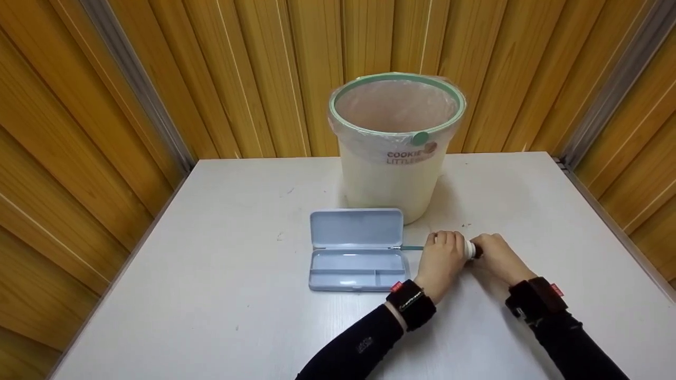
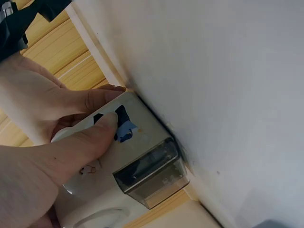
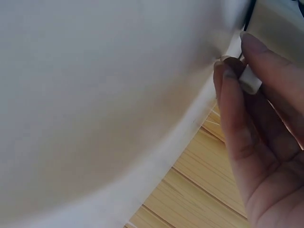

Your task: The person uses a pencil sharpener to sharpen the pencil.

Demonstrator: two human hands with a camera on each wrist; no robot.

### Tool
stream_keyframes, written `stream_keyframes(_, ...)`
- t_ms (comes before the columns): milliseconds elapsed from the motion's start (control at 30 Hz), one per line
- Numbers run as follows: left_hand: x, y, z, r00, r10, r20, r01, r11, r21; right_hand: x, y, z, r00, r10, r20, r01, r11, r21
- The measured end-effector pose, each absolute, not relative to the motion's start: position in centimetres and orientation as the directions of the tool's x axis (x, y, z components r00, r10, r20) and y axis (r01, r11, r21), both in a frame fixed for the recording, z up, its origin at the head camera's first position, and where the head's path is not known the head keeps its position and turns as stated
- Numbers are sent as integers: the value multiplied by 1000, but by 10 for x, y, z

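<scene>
A white pencil sharpener (image 2: 102, 178) with blue stickers and a dark see-through shavings drawer (image 2: 152, 173) is gripped by my left hand (image 1: 442, 258), its thumb pressed on the stickered face. Only a little of it shows between the hands in the head view. From its left side a teal pencil (image 1: 412, 247) sticks out toward the pencil case. My right hand (image 1: 499, 257) is at the sharpener's other end, fingers curled about a small white crank knob (image 3: 250, 80). A pale blue pencil case (image 1: 356, 261) lies open to the left, its divided tray bare.
Behind the case stands a cream bin (image 1: 391, 184) with a green rim and a clear liner. All of this sits on a white table (image 1: 222, 253). Wood-look panels (image 1: 264, 79) close off the back and both sides.
</scene>
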State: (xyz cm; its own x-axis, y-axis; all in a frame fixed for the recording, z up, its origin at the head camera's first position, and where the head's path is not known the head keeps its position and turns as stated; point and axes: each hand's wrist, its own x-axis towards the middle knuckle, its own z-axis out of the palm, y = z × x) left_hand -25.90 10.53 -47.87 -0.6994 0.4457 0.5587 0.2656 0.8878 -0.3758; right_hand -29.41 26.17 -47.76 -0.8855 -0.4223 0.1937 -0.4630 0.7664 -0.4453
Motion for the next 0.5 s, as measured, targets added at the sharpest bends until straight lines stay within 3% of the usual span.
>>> stream_keyframes(267, -265, 97, -473, -718, 479, 505, 361, 877, -318, -284, 262, -463, -898, -431, 89, -408, 741, -533)
stream_keyframes(500, -270, 89, -467, -750, 515, 415, 440, 857, -268, -273, 259, -446, -872, -471, 132, -466, 717, -518)
